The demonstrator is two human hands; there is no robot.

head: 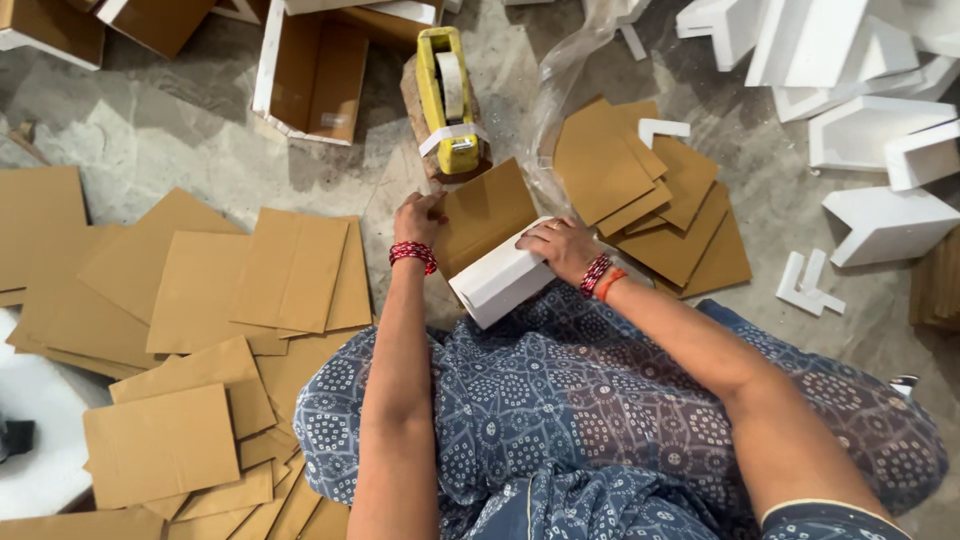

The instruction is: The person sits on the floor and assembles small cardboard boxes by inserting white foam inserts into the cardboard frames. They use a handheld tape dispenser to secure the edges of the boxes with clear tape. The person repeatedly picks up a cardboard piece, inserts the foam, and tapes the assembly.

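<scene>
Your right hand lies flat on top of the white box, pressing it on your lap. Your left hand pinches the edge of the card, which stands at 11 o'clock from the box, touching it. The tape dispenser sits at 12 o'clock from the card. The card hides the box's far end; your left fingertips are hard to make out.
</scene>
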